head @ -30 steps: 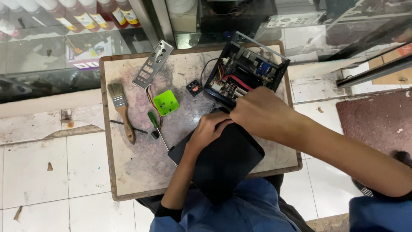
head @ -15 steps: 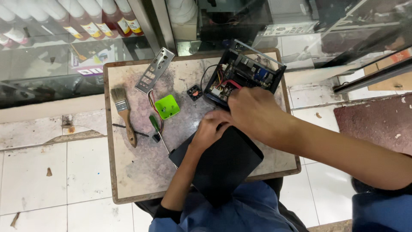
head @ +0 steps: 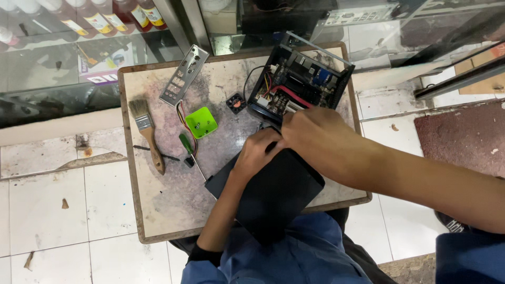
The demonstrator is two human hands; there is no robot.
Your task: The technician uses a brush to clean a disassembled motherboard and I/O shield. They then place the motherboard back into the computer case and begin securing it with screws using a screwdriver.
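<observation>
Nearest: the person's blue shirt (head: 294,257) at the bottom edge, both forearms reaching out over a small worn table (head: 158,210) with a brown rim.

Black flat panel (head: 273,192) lies tilted on the near right part of the table, its near corner hanging over the table edge toward the lap. Left hand (head: 256,153) rests on the far end of the panel, fingers curled down on it. Right hand (head: 315,138) comes in from the right, just beside and touching the left hand, knuckles up, fingers bent over the far edge of the panel next to the open case. Hands are together; cannot tell whether either one actually clamps anything, the fingertips are hidden.

Left of the hands: green-handled screwdriver (head: 186,146) lying on the table, tip pointing near-right toward the panel. Further left, a paintbrush (head: 148,138) with wooden handle, bristles pointing far.

Mid table: bright green plastic piece (head: 201,122) with red and yellow wires (head: 182,117) beside it. Small black fan (head: 236,102) with an orange centre just beside the case.

Far right of the table: open black computer case (head: 300,87), board, cables and connectors showing inside, tilted, touching the area just past the right hand. Far left: grey metal port plate (head: 184,74) lying diagonal.

Beyond the table: glass cabinet with bottles (head: 100,18) on a shelf. Tiled floor all around.
</observation>
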